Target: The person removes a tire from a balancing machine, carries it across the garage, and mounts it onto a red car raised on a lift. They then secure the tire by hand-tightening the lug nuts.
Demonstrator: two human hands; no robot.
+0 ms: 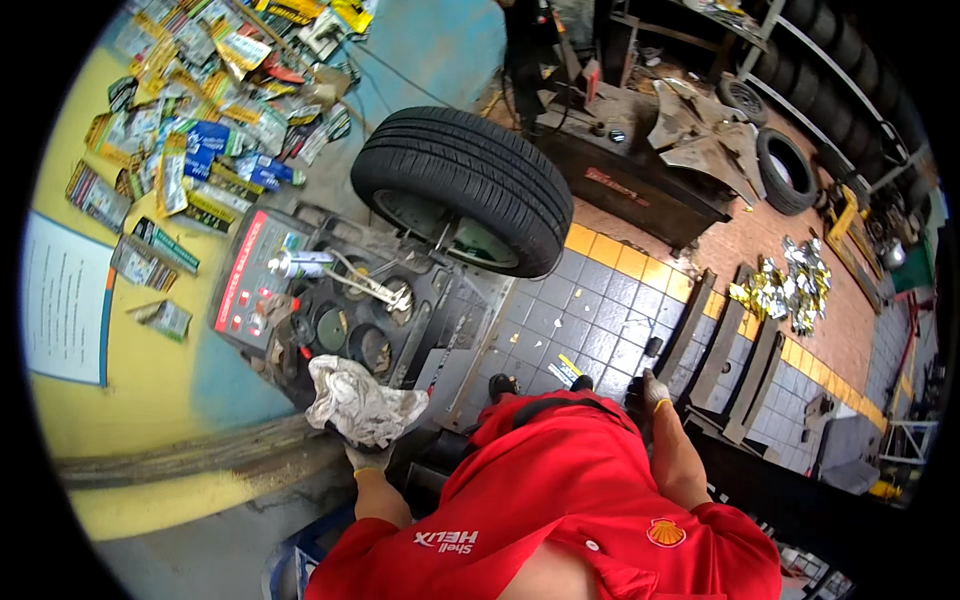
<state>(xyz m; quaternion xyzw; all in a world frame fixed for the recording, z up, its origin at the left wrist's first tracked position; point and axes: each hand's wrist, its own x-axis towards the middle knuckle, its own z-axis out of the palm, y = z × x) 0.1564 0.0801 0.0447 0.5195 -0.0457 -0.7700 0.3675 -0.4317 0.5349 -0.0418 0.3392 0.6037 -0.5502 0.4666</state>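
Observation:
My gloved left hand (370,457) is beneath a crumpled, stained white rag (366,402) at the near edge of the wheel balancer. The rag covers most of its fingers, which appear closed on it. My gloved right hand (652,390) hangs low at my right side; its fingers are too small and dark to make out. Mounted on the balancer's shaft is a wheel with a black tyre (470,170). On the balancer's top tray (425,345), a spray can (300,263) lies beside metal pliers-like wheel-weight tool (375,287) and round compartments.
Many colourful packets (200,150) hang on the wall at left, above a white sheet (65,300). A dark metal machine base (630,195) stands ahead. Dark ramp-like bars (722,350) and crumpled gold-silver foil (790,285) lie at right. Tyres fill a rack (830,80) far right.

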